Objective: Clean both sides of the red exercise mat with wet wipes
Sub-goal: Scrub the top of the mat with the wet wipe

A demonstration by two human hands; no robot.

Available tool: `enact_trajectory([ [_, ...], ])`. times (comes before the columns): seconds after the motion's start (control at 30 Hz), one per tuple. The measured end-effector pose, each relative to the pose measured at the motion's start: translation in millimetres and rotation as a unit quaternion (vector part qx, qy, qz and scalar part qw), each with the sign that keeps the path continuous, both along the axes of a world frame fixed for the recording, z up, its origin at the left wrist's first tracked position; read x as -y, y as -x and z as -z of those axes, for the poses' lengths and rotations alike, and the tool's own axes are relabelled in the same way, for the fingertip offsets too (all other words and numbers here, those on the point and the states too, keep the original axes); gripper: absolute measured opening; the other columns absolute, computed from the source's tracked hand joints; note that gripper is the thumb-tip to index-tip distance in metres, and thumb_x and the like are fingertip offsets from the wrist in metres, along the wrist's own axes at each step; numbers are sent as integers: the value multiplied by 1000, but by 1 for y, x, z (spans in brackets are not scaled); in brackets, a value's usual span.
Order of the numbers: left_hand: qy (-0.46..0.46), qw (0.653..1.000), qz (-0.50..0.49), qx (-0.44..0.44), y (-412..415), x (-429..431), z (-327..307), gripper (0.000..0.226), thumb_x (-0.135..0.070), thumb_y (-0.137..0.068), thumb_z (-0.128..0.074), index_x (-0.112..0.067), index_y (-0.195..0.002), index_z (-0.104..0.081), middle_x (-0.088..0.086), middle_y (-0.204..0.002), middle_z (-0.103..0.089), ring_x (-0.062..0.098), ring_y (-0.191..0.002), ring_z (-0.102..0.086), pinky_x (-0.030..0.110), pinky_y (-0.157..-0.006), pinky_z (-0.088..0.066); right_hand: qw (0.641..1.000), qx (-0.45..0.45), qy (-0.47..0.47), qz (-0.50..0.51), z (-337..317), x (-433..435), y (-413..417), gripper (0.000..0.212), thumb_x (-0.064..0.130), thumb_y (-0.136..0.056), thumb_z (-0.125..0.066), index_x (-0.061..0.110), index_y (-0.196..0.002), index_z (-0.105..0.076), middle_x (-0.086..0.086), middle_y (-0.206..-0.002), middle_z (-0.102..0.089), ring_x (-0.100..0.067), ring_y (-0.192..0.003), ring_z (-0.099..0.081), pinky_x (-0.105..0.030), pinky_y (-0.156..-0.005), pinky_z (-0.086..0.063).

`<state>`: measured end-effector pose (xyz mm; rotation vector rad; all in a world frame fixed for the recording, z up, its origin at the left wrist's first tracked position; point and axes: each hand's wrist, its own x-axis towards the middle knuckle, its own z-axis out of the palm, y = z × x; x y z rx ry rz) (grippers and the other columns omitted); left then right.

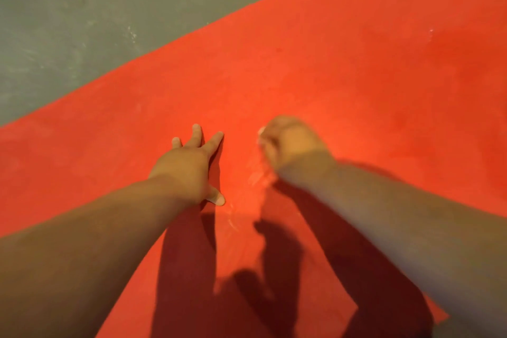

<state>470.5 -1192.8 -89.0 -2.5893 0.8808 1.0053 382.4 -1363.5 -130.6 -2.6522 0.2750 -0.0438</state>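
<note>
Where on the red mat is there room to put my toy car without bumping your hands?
The wide stretch of mat beyond and to the right of the right hand is bare. So is the strip between the left hand and the grey floor. It is crowded between the hands, where the right one seems to grip a wipe.

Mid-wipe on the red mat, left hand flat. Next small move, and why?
Probably sweep the right hand, which seems to clutch a pale wipe, rightward across the red mat: the wet streak lies only between the hands, and the mat further right shows little sheen. The left hand, flat on the mat, can brace it.
</note>
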Motion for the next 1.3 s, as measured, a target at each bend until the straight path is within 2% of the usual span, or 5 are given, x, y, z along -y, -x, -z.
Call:
enact_trajectory([
  [0.33,355,910,207,56,37,29,19,39,-34,-89,-50,-11,-115,-67,12,-114,-63,33,-96,-62,40,-81,-55,970,71,50,226,17,89,25,43,26,-91,-36,8,-122,-59,-16,-130,-56,-33,-122,-48,-37,-106,-31],
  [0.7,416,886,-116,168,9,63,49,21,-23,-89,-59,-14,-99,-75,15,-86,-59,34,-83,-59,36,-74,-48,966,50,85,240,30,85,27,43,33,-89,-40,21,-126,-56,-8,-142,-45,-27,-133,-37,-40,-109,-27],
  [0.9,459,845,273,-14,47,64,46,19,-18,-85,-55,-9,-86,-72,12,-77,-60,27,-71,-55,35,-61,-44,963,66,84,246,30,86,26,40,30,-88,-42,20,-124,-58,-9,-140,-47,-27,-131,-39,-40,-107,-28],
  [1.13,365,893,-103,243,-61,85,42,24,-19,-93,-56,-8,-107,-72,20,-104,-60,35,-99,-56,34,-82,-36,965,62,79,241,30,86,26,39,30,-89,-42,21,-125,-56,-7,-141,-45,-25,-133,-36,-42,-109,-27],
  [1.3,451,877,165,32,52,84,41,16,-14,-87,-59,-10,-94,-73,11,-84,-65,32,-78,-60,37,-71,-45,961,88,83,250,31,85,25,38,29,-87,-43,19,-120,-59,-9,-136,-50,-27,-128,-42,-41,-104,-32],
])
